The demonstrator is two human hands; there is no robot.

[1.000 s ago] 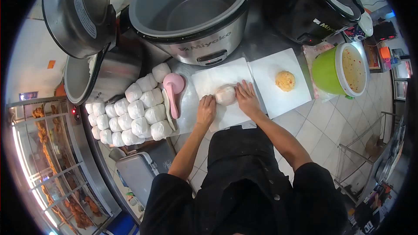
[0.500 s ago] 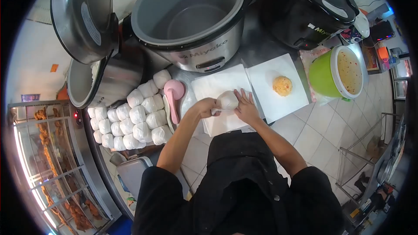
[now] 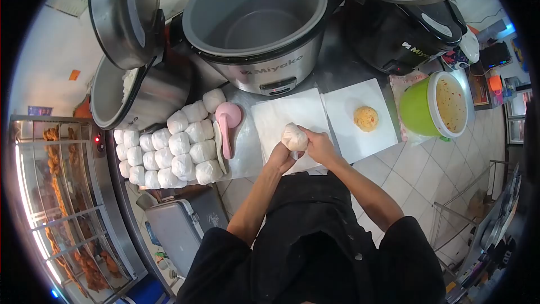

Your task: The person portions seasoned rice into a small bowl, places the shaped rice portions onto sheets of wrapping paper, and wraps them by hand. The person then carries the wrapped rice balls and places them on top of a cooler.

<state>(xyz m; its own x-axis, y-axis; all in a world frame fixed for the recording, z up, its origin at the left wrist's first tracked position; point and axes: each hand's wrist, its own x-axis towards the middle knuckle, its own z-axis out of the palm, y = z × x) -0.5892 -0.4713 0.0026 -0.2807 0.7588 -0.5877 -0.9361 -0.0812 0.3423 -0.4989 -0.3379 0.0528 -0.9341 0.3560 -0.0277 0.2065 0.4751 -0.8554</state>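
A round bundle of rice wrapped in white paper [image 3: 294, 136] sits between my two hands, just above the stack of white paper sheets [image 3: 278, 114]. My left hand [image 3: 280, 159] curls around its lower side, where a twisted end of paper shows below. From the right, my right hand [image 3: 320, 148] grips the bundle's edge with bent fingers. On another white sheet [image 3: 346, 98] to the right lies a mound of yellowish rice [image 3: 366, 119]. Rows of similar white wrapped bundles [image 3: 171, 155] are piled to the left, beside a pink rice paddle [image 3: 227, 121].
Behind the papers stands a large open rice cooker [image 3: 275, 59], flanked by another open cooker [image 3: 160, 93] and a black cooker [image 3: 388, 36]. A green bucket [image 3: 416, 106] of reddish-flecked food is at the right. A heated display case [image 3: 107, 191] stands at far left.
My hands have drawn the wrapped bundle slightly downward, closer to my body. My left hand has moved beneath it, and my right fingers, earlier spread, are now bent around it.
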